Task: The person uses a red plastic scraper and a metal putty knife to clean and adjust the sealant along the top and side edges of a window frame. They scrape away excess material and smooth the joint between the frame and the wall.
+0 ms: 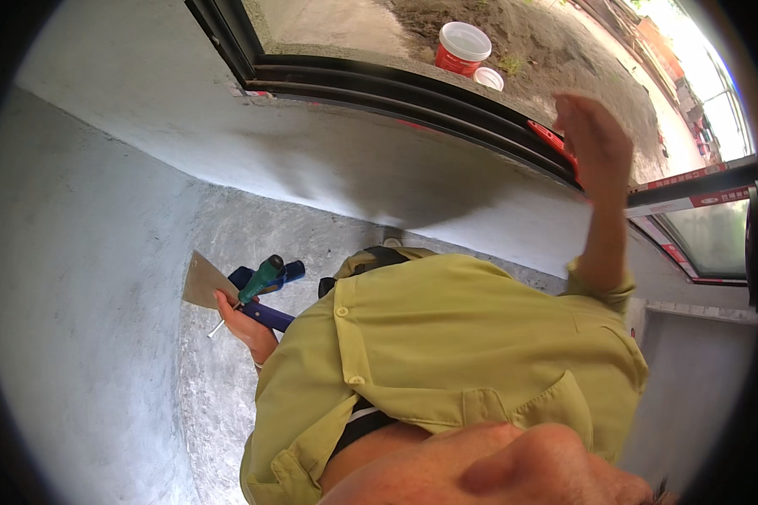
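My left hand (246, 325), at the left of the head view, grips a wide putty knife by its blue handle (268, 317). Its flat metal blade (208, 282) points toward the grey wall. In the same hand is a screwdriver with a green handle (261, 279); its shaft sticks out below the fingers. My right hand (597, 136) is raised at the window with fingers bent, slightly blurred. Beside it, a red slotted plastic piece (551, 137) lies along the black window frame (404, 88). Whether the fingers hold anything is hidden.
Dark blue objects (294, 271) of unclear kind show behind the screwdriver, over the concrete floor (221, 391). Beyond the window stand a red-and-white bucket (464, 47) and a smaller white tub (489, 78). A glazed sash (701, 243) with red-and-white tape juts inward at right.
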Tool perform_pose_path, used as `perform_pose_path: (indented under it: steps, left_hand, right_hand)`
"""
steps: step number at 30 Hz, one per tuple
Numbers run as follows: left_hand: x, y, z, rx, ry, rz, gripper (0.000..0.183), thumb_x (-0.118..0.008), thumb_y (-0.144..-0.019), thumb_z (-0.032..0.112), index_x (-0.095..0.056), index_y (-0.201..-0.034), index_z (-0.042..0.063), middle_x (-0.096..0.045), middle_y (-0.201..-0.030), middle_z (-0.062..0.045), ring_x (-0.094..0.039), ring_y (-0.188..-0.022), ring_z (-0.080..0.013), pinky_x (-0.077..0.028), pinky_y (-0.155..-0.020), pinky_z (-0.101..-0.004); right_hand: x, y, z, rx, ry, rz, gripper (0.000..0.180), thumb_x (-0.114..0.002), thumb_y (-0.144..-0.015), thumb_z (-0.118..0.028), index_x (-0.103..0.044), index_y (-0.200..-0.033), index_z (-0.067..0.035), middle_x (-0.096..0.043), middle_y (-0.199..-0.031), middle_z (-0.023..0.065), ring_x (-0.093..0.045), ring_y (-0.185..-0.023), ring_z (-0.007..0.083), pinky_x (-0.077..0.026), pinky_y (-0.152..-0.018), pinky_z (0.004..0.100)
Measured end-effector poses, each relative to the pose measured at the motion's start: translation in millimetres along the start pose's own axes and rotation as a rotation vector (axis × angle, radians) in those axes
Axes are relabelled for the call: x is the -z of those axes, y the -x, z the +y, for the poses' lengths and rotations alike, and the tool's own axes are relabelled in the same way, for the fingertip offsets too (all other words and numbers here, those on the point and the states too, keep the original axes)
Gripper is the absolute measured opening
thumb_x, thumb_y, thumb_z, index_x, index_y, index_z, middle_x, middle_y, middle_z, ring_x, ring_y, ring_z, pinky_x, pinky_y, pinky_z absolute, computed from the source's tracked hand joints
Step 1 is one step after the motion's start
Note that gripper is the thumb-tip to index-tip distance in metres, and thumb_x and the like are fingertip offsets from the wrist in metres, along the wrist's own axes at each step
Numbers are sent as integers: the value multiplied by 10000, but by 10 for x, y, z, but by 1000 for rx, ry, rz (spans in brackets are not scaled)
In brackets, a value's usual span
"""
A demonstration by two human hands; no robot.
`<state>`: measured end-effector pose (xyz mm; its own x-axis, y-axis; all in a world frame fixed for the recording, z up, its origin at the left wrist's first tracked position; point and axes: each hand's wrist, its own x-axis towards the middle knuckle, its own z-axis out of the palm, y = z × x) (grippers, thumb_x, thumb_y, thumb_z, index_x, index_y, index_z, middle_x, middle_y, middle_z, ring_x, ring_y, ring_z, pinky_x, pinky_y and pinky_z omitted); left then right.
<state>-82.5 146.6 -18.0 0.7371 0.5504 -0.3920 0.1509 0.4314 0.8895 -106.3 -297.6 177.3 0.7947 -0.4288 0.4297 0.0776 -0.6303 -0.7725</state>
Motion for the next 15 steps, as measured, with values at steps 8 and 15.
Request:
perform_pose_path:
  steps: [8, 15]
  left_hand:
    - [-351, -405, -191, -103, 21, -85, 398, -542, -887, 338, -542, -1178, 66, -569, -1074, -46, -586, -921, -164, -515, -702, -310]
    - [-1025, -416, -126, -118, 85, -371, 261, -556, -896, 336, -550, -915, 76, -595, -700, -35, -575, -512, -134, -458, -445, -240]
  right_hand:
    - [-1166, 756, 804, -336, -360, -386, 122, -584, -864, -39, -647, -967, -26, -569, -713, -22, -450, -548, 15, -354, -470, 173]
    - [-2216, 671, 915, -123, -438, -794, 115, -622, -824, -19, -640, -938, -5, -578, -703, 11, -493, -566, 55, -395, -501, 205]
